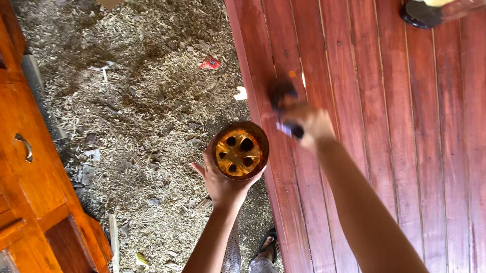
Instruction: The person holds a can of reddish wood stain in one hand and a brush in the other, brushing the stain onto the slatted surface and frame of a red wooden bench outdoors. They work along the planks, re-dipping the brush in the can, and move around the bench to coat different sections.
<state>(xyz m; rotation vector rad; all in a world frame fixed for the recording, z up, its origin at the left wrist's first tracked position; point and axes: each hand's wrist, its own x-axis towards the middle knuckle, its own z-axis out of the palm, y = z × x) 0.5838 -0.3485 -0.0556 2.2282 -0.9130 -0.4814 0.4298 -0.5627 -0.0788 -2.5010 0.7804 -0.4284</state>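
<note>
Sawdust and wood shavings point(135, 110) underfoot, with a red slatted wooden panel point(396, 132) laid flat on the right and an orange wooden cabinet point(18, 159) on the left. Left hand point(224, 185) cupped under a round stain-smeared can point(240, 150), fingers curled up around its base, held just off the panel's left edge over the shavings. Right hand point(303, 123) out over the boards, fingers closed on a brush point(283, 97), dark head down near the wood, blurred. Risks, as a judgement: can gripped only from beneath and tilted open-side up, so likely to tip or drip onto the floor or the sandalled foot point(268, 245) below; overloaded brush apt to leave runs in the grooves between slats; loose shavings close enough to blow onto wet finish. Dark object point(423, 12) at the top edge well apart.
</note>
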